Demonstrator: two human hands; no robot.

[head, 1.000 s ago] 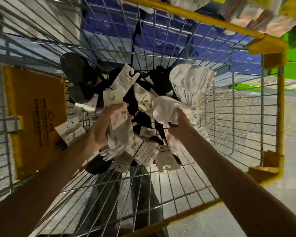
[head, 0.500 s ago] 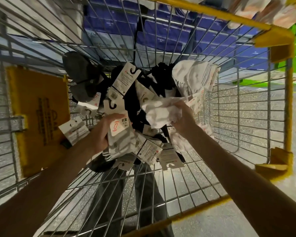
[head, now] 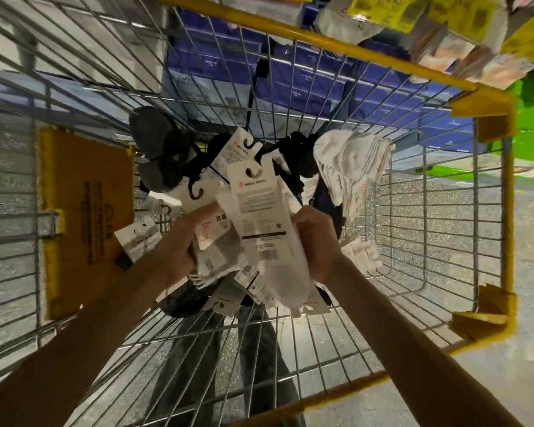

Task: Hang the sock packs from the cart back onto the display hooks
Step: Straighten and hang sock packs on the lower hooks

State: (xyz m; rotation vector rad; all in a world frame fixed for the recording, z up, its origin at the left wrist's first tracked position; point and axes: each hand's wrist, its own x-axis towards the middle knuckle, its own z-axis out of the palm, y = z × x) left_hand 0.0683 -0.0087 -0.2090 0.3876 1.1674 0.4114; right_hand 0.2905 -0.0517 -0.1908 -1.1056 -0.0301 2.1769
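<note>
- Left hand (head: 179,251): fingers curled round a grey-and-white sock pack (head: 216,257), with the thumb lying over its card.
- Right hand (head: 318,241): fingers clenched on the right edge of a white sock pack (head: 259,223). Its long card faces up, and the hook cut-out is at the far end, past the fingertips.
- The two held packs overlap between the hands, the white one on top. There is motion blur at its near end.
- Both hands are inside the wire cart (head: 508,211), over the heap on its floor.
- Just beyond the fingertips are loose carded packs (head: 244,149) and black socks (head: 296,155).
- Grey socks (head: 154,140) lie further out, beyond the left fingers.
- A white sock bundle (head: 352,161) sits beyond and outboard of the right fingers, against the wire side.
- More packs (head: 309,308) lie below the wrists on the cart floor.
- Outboard of the left hand, one small pack (head: 139,241) lies just beside the wrist. A yellow panel (head: 84,217) on the cart wall is behind it.
- Well beyond the right fingers, hanging packs (head: 444,41) show on the display. I cannot make out the hooks.
- Blue boxes (head: 305,81) show through the far wire.
</note>
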